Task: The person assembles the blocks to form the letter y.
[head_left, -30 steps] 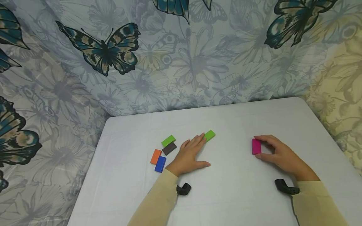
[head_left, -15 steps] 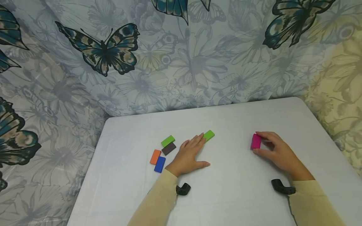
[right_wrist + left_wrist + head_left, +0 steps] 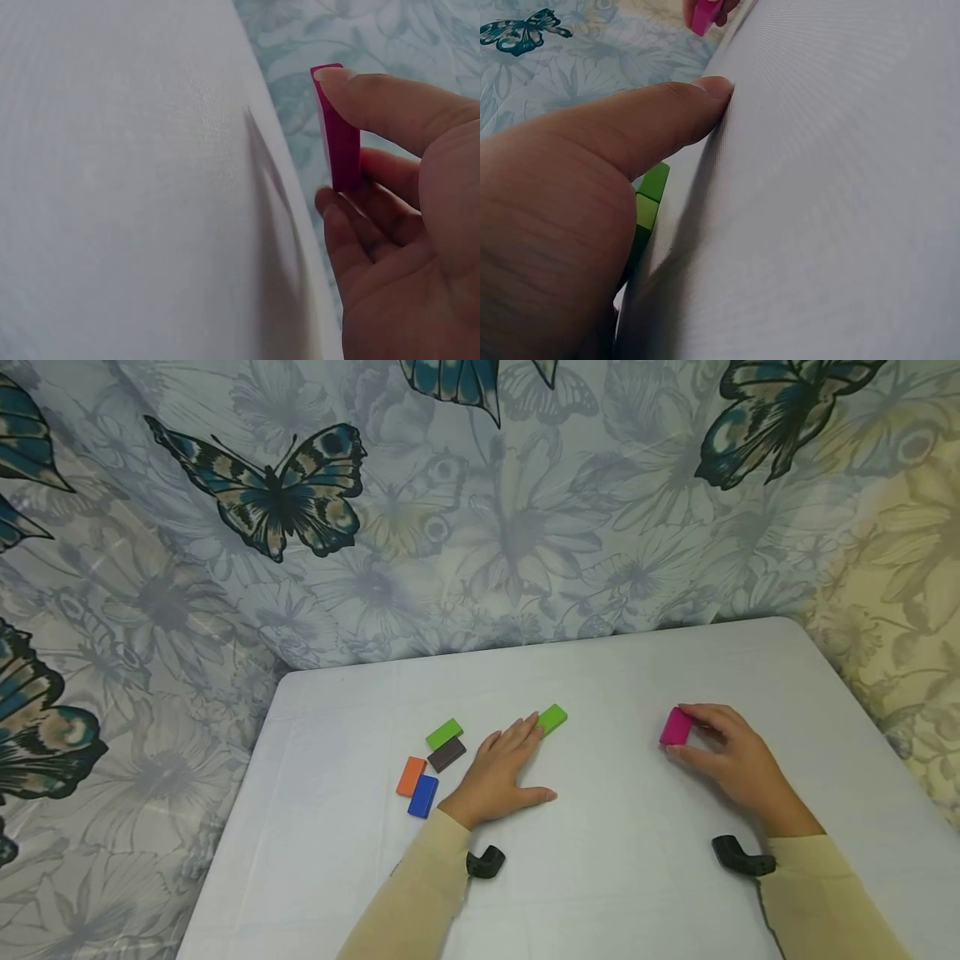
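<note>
My right hand (image 3: 731, 760) pinches a magenta rectangular block (image 3: 677, 727) between thumb and fingertips, on the right side of the table. In the right wrist view the block (image 3: 341, 135) stands tilted, its top end under the thumb and its lower end by the fingers, raised over the white surface. My left hand (image 3: 498, 777) lies palm down with straight fingers and thumb spread out. Its fingertips are right at the near end of a light green block (image 3: 552, 719). Green (image 3: 652, 191) also shows behind the thumb in the left wrist view.
Left of the left hand, a second green block (image 3: 445, 733) touches a dark brown block (image 3: 447, 754). An orange block (image 3: 412, 776) and a blue block (image 3: 423, 796) lie side by side nearer me. The white table (image 3: 600, 877) ends at a butterfly-patterned cloth (image 3: 420, 577).
My right hand has moved away from me and slightly left with the magenta block, which now leans more. The left hand and the other blocks have stayed in place.
</note>
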Available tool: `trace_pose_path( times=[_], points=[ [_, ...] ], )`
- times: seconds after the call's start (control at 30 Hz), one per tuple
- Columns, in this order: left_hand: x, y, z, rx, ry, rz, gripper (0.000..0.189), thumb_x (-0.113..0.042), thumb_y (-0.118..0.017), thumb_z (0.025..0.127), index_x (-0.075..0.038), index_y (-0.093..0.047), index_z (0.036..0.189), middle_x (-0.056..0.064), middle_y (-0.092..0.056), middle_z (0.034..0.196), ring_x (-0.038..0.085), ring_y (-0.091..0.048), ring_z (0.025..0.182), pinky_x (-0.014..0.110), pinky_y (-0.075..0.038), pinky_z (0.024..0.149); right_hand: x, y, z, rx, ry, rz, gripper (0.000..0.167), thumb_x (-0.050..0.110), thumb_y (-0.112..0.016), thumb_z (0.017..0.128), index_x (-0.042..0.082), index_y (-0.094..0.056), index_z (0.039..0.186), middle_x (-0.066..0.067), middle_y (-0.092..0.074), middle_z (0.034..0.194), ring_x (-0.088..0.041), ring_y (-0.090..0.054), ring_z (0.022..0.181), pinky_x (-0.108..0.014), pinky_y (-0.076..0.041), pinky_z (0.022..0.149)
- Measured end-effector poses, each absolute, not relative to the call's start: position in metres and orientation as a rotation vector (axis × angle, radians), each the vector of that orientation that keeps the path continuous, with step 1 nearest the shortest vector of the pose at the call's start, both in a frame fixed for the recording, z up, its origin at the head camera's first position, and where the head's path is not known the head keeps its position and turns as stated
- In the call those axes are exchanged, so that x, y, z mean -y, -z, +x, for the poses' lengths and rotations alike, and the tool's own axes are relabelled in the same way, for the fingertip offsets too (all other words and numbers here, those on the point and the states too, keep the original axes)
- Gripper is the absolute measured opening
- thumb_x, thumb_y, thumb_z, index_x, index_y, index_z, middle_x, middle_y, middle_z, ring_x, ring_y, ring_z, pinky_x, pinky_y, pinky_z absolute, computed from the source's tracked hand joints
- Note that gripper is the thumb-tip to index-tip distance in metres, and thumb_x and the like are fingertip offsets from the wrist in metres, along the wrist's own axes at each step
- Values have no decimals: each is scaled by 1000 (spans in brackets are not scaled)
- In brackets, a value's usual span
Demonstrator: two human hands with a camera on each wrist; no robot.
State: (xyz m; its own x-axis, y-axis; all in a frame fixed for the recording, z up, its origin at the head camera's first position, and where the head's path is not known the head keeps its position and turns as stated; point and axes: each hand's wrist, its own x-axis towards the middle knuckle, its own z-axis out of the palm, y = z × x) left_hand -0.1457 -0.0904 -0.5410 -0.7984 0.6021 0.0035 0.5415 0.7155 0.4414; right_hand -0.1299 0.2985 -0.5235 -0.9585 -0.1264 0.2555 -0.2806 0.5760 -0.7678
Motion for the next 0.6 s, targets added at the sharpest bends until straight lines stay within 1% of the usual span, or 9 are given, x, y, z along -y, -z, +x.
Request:
trace_pose_path(
  times=[0.23,0.37,0.47,0.53,0.6],
  points=[
    [91,538,-146,-2773,-653,933,106,-64,-73,98,-16,-20,176,-6,-3,182,16,-6,165,48,-8,131,-291,521,-131,2606,-1335,341,65,-2,-92,86,-7,-63,144,-22,-59,136,7,-45,120,-1,-35,99],
    [91,538,-146,-2768,-644,931,105,-64,-73,99,-16,-19,176,-6,-2,182,15,-5,165,47,-8,131,-286,520,-131,2612,-1313,329,65,0,-92,87,-7,-63,144,-22,-59,136,6,-46,119,-1,-35,99],
    [91,538,-147,-2765,-645,931,106,-64,-73,99,-16,-19,176,-7,-1,182,15,-5,165,47,-7,131,-282,517,-131,2606,-1313,325,65,-1,-92,87,-7,-63,144,-22,-60,135,4,-47,119,-1,-35,99],
    [91,537,-147,-2761,-650,928,106,-64,-73,99,-17,-19,176,-8,-1,182,14,-5,165,46,-7,131,-280,515,-131,2599,-1313,328,64,-3,-92,86,-7,-63,143,-22,-60,134,1,-49,119,-1,-36,99],
    [91,537,-147,-2758,-654,925,106,-64,-73,99,-17,-18,176,-9,0,181,14,-6,165,46,-7,131,-276,513,-131,2594,-1314,328,64,-4,-91,85,-8,-64,143,-22,-60,133,-5,-51,118,-2,-36,99]
  ],
)
